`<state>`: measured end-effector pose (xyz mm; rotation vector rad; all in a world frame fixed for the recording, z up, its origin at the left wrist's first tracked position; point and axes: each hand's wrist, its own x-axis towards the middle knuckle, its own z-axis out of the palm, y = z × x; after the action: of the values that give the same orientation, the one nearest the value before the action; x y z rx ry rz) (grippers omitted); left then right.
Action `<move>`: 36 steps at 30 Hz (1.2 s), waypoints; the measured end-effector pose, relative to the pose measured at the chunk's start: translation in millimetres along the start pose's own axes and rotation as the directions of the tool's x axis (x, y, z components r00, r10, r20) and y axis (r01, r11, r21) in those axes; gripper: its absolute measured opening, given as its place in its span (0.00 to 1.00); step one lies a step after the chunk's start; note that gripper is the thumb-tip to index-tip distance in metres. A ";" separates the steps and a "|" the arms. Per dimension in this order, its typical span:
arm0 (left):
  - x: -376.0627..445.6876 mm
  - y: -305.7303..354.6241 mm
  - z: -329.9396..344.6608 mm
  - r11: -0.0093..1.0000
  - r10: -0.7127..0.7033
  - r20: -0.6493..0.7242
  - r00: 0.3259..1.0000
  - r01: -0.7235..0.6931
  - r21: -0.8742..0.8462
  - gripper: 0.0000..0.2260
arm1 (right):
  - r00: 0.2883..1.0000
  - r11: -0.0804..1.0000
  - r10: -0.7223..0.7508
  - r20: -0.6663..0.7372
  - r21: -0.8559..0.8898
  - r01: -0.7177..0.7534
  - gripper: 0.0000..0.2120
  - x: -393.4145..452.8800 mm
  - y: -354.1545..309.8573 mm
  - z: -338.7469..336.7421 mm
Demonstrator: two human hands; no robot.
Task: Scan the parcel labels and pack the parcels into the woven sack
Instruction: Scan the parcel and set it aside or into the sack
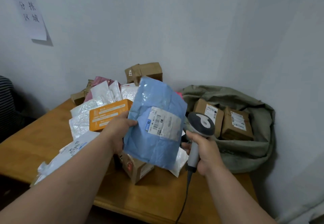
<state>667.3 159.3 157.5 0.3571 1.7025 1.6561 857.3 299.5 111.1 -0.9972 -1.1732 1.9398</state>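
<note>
My left hand [117, 130] grips the left edge of a blue plastic parcel [154, 118] and holds it up over the table, its white label [163, 124] facing me. My right hand [204, 151] is closed around the handle of a grey barcode scanner [201, 124], whose head sits just right of the label. The grey-green woven sack [245, 146] lies open at the right of the table with two brown cardboard parcels [236, 124] inside.
A heap of parcels covers the wooden table [40, 141]: white bubble mailers [98, 104], an orange box [108, 115], brown boxes [143, 72] by the wall, a small box [138, 169] under the blue parcel. The scanner cable [185, 197] hangs over the front edge. A paper sign [30, 16] hangs on the wall.
</note>
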 end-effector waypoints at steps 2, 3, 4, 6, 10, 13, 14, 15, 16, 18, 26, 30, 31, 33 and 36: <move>1.1 15.4 -5.1 0.983 0.018 0.004 1.000 -0.018 0.184 0.13 | 0.993 0.991 -0.112 0.023 -0.066 0.114 0.13 0.5 -5.1 6.6; 0.9 22.7 -6.8 0.967 0.016 0.018 1.000 -0.021 0.256 0.12 | 0.986 0.981 -0.157 0.048 -0.103 0.162 0.11 0.6 -8.3 10.2; 0.7 29.3 -7.9 0.952 0.005 0.049 0.999 -0.020 0.305 0.12 | 0.978 0.969 -0.190 0.084 -0.141 0.201 0.10 0.6 -11.9 13.3; -0.3 40.0 -9.2 0.931 -0.048 0.129 0.990 -0.002 0.366 0.12 | 0.966 0.958 -0.193 0.172 -0.182 0.223 0.10 0.6 -17.9 18.4; -2.6 52.6 -8.5 0.910 -0.163 0.239 0.957 0.051 0.412 0.13 | 0.961 0.982 -0.066 0.269 -0.152 0.110 0.10 0.6 -19.2 22.5; -2.2 50.8 -10.8 0.929 -0.185 0.270 0.945 0.079 0.360 0.11 | 0.974 0.986 -0.087 0.208 -0.119 0.114 0.11 1.4 -12.0 19.5; -0.6 47.1 -14.2 0.954 -0.182 0.282 0.942 0.099 0.284 0.13 | 0.980 0.990 -0.099 0.172 -0.086 0.115 0.12 2.1 -10.0 18.0; 1.6 41.7 -19.3 0.975 -0.175 0.292 0.940 0.126 0.180 0.18 | 0.986 0.993 -0.103 0.135 -0.044 0.110 0.12 2.9 -8.3 16.3; 4.4 34.1 -25.0 0.986 -0.169 0.295 0.941 0.157 0.064 0.23 | 0.991 0.995 -0.100 0.093 0.004 0.100 0.11 3.5 -7.3 14.4; 10.5 13.3 -36.5 0.963 -0.164 0.305 0.938 0.220 -0.156 0.33 | 0.997 0.992 -0.081 0.004 0.099 0.080 0.11 4.8 -6.3 10.2; 5.1 -55.3 -17.1 0.997 -0.050 0.259 0.965 0.064 -0.048 0.19 | 0.994 0.976 -0.037 -0.101 0.212 0.058 0.12 5.8 -2.0 0.8; 21.1 -47.1 -16.4 0.987 -0.026 -0.045 0.999 0.019 -0.158 0.10 | 0.986 0.992 -0.121 -0.113 -0.051 0.116 0.10 1.5 3.4 -9.1; 24.3 -43.7 -17.7 0.984 -0.009 -0.081 0.997 -0.006 -0.178 0.10 | 0.989 0.990 -0.126 -0.082 -0.078 0.119 0.10 -2.1 4.1 -10.9; 28.7 -38.1 -19.3 0.981 0.028 -0.111 0.993 -0.048 -0.187 0.09 | 0.995 0.988 -0.097 0.025 -0.120 0.100 0.10 -11.1 6.6 -10.4; 33.0 -32.5 -20.0 0.978 0.051 -0.127 0.991 -0.075 -0.192 0.09 | 0.983 0.963 -0.075 0.170 -0.244 0.115 0.07 -23.1 11.7 -4.7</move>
<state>640.2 161.4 115.0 0.2206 1.6100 1.9086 871.2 277.9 105.3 -0.9062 -1.5627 1.8521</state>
